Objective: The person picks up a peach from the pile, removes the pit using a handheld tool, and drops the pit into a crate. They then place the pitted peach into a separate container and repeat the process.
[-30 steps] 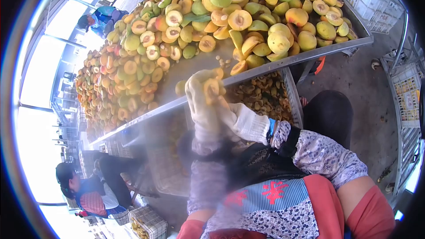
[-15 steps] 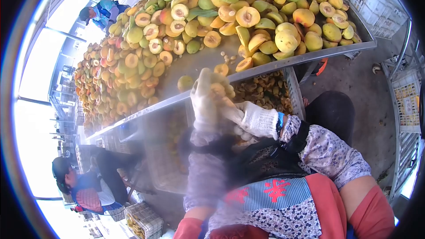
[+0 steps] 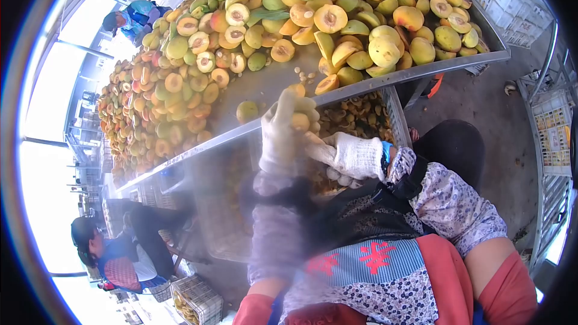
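Over the table's metal rim, my left hand [image 3: 280, 129] in a whitish glove is closed around a yellow peach piece [image 3: 300, 122]. My right hand [image 3: 356, 157], in a white knitted glove, is close beside it on the right, fingers curled. Its thumb or forefinger reaches to the peach piece. Whatever the right hand grips is hidden. Just beyond my hands, a halved peach [image 3: 327, 84] and a greenish whole peach [image 3: 247, 111] lie on the metal table [image 3: 265, 87]. Several loose stones [image 3: 306, 76] are scattered there.
A large heap of peaches [image 3: 174, 84], whole and halved, covers much of the table. Under the rim is a crate of peach pieces [image 3: 361, 114]. Plastic crates [image 3: 506, 6] are stacked at the right. One person [image 3: 120, 253] sits at lower left; another [image 3: 135, 21] is farther back.
My hands stay together at nearly the same spot. The left hand has turned slightly, showing more of the peach piece, and the right hand has shifted a little to the right. The view moved slightly.
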`<state>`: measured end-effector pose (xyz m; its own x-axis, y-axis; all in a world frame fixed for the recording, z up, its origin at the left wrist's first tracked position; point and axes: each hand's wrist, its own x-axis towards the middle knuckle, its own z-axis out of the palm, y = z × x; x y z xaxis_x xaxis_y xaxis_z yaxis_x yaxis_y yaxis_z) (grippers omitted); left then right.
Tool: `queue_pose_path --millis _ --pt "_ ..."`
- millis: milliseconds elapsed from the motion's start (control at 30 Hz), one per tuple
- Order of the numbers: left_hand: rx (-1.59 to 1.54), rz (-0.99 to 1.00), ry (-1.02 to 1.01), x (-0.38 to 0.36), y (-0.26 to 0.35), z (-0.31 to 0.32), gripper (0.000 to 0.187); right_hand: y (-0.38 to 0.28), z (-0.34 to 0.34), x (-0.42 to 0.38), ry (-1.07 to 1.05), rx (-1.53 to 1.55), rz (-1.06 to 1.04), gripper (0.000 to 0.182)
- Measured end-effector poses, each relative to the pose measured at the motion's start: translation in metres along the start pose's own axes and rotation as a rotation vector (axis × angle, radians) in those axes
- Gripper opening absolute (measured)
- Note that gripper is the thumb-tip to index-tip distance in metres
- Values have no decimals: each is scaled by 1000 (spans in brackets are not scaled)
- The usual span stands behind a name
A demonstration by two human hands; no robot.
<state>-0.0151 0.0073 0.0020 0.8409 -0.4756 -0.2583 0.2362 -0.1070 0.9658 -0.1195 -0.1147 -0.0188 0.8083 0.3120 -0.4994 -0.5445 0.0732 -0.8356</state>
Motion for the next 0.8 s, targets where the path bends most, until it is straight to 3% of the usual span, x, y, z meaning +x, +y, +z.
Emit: queue_pose_path --millis 33,67,100,133,167,233,300,333,367,433,467,500,567,633,700,733,800 --pt "-62 90 58 -2 -3 5 48 3 3 2 1 0 -1 52" --pt "-78 251 40 3 -19 2 48 10 8 6 -56 202 13 52" --pt "-81 255 43 3 -18 6 48 11 14 8 -116 402 27 53" --pt "-310 178 81 3 -17 11 48 11 17 8 -155 524 45 53" --pt "-536 97 119 3 -16 13 47 9 16 8 -159 521 46 53" --pt "-497 114 133 1 -15 7 48 3 8 5 -74 243 7 55" --pt "-76 71 -48 3 -8 -4 49 0 -10 -1 -124 204 20 46" --pt "230 369 -116 3 -12 -4 49 -5 -10 -3 -79 138 99 47" --pt "230 365 -120 3 -15 -4 49 -8 -9 -5 -35 75 181 47" --pt "-17 247 -113 3 -13 -1 46 9 -4 -4 -287 433 111 53" --pt "-355 130 -103 -1 -13 5 40 12 -2 -3 -428 632 88 50" --pt "-357 137 -101 -1 -12 8 40 9 1 -3 -430 625 87 50" --pt "-689 54 -26 -2 -10 11 33 4 8 -3 -320 574 64 48" --pt "-685 72 -53 -5 -10 10 27 3 2 5 -341 421 93 47" --pt "-791 71 12 -9 -7 14 25 2 10 1 85 -236 -329 44" --pt "-789 76 16 -10 -7 14 25 17 14 18 217 -350 -701 42" --pt "-731 169 -8 -13 -8 12 26 31 11 27 252 -435 -741 44"
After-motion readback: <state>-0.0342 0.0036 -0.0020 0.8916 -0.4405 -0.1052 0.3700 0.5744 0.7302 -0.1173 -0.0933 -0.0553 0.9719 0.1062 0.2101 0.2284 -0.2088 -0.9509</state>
